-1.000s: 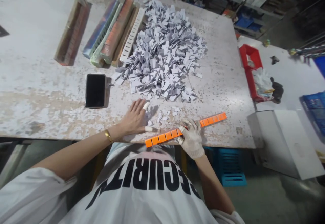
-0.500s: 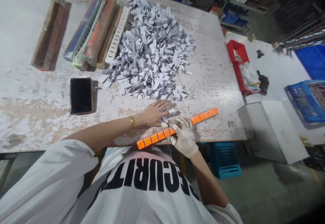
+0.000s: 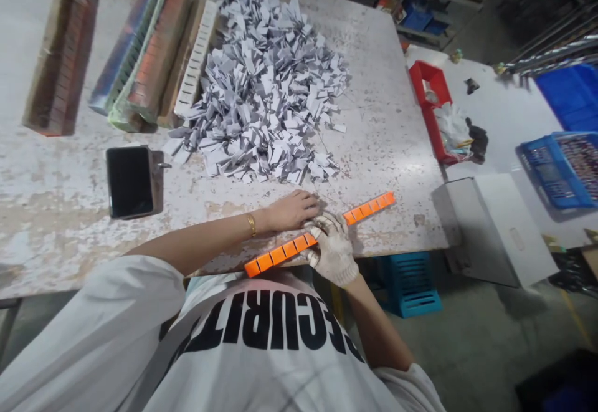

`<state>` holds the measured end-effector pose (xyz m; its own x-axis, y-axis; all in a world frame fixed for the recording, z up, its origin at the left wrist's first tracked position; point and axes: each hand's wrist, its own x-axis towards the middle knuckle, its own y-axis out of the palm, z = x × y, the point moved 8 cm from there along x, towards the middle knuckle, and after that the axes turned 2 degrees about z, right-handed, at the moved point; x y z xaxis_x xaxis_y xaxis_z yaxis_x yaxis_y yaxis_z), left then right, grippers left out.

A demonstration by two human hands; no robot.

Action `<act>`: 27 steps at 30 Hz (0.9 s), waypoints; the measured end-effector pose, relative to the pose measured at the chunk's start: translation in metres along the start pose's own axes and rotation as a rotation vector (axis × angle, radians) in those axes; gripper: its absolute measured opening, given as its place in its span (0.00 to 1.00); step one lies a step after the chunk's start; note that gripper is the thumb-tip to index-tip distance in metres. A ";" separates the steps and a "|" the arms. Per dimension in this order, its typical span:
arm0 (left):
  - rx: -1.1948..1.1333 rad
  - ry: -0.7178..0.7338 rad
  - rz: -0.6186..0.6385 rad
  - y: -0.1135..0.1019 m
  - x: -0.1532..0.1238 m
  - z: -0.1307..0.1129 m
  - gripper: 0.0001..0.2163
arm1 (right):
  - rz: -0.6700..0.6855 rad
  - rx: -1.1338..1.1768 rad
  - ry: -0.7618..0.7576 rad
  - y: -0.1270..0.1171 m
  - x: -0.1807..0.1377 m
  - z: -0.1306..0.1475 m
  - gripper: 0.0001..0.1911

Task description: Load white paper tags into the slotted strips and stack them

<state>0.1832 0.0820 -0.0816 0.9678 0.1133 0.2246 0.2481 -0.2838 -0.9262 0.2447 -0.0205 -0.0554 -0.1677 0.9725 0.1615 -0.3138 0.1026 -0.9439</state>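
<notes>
The orange strip looks like smooth plastic, the glove like coarse knitted cloth. The heaped white pieces have a matt, papery look, while the tabletop appears rough and patchy

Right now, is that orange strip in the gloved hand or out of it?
In: the right hand grips the orange strip mid-length, both ends sticking out.

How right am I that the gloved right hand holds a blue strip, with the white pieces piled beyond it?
One slip: the head view shows an orange strip, not blue. The gloved right hand holds it, white pieces piled beyond.
</notes>
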 end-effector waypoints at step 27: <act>-0.347 -0.761 -0.327 -0.033 -0.048 0.058 0.07 | -0.160 -0.087 -0.101 0.007 -0.010 -0.001 0.23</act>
<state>0.1263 0.1410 -0.0789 0.5880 0.8044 0.0847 0.6242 -0.3847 -0.6800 0.2456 -0.0296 -0.0640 -0.2162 0.9171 0.3349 -0.2628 0.2756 -0.9246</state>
